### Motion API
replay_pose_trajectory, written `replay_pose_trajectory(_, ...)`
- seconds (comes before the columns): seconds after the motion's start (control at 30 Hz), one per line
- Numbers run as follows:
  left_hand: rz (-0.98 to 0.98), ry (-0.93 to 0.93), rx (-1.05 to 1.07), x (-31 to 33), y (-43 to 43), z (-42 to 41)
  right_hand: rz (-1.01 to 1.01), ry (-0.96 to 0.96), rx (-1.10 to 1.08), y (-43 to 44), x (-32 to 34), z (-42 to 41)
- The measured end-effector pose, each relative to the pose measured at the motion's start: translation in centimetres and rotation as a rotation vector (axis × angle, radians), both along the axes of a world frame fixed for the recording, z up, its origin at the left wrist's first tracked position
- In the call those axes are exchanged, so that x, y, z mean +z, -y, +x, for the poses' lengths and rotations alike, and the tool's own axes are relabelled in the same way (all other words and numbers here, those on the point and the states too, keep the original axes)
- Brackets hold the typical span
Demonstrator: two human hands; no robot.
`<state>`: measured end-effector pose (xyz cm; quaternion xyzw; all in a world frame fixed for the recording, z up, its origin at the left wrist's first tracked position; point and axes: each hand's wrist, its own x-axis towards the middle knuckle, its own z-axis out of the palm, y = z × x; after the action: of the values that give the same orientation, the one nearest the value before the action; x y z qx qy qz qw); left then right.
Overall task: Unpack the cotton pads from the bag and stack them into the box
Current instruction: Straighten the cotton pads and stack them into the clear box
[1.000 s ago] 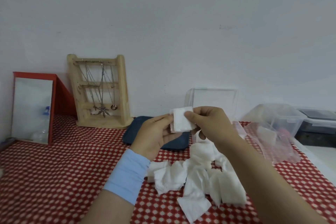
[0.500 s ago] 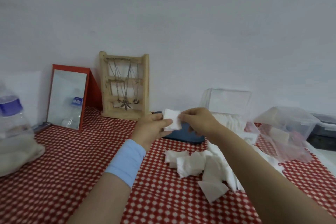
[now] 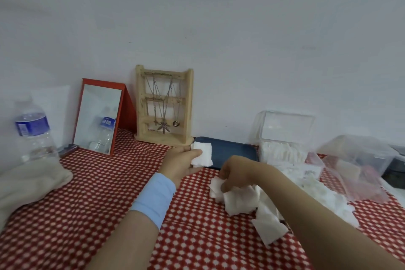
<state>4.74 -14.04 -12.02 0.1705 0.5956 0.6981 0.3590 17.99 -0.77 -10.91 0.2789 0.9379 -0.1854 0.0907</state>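
My left hand (image 3: 182,163) holds a small stack of white square cotton pads (image 3: 202,154) above the red checked cloth. My right hand (image 3: 237,173) is down on the loose pile of cotton pads (image 3: 243,200) and pinches one pad at the pile's left edge. A clear plastic box (image 3: 282,151) with its lid up stands at the back right, with pads stacked inside. The crumpled clear bag (image 3: 355,182) lies to the right of the pile.
A dark blue case (image 3: 232,152) lies behind my hands. A wooden jewellery stand (image 3: 164,107), a red-framed mirror (image 3: 98,116) and a water bottle (image 3: 32,131) line the wall at left. A beige cloth (image 3: 28,182) lies far left. A clear container (image 3: 363,155) stands far right.
My right hand let go of the held stack and dropped to the loose pile, taking a pad. My left hand keeps the stack. The camera view swung left.
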Motion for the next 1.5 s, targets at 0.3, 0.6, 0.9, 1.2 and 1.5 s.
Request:
replay_pose_trajectory(0.3,0.043,-0.081,0.132,-0.1,-1.7,0.8,-0.462,-0.681,-0.254,-2.4,2.4,3.6)
replay_pose_trajectory(0.6,0.104,0.054,-0.216,1.0,-4.8,5.0,-0.640,-0.824,-0.374,-2.4,3.4,5.3)
replay_pose_trajectory(0.9,0.109,0.092,-0.277,1.9,-5.4,5.5,-0.475,-0.798,-0.394,-2.8,4.1,5.7)
replay_pose_trajectory(1.2,0.132,-0.074,-0.458,1.8,-4.5,4.7,-0.448,-0.948,-0.319,-2.3,4.1,4.9)
replay_pose_trajectory(1.5,0.061,-0.043,-0.313,2.0,-4.6,3.9,-0.544,-1.207,-0.406,-2.8,5.1,4.7)
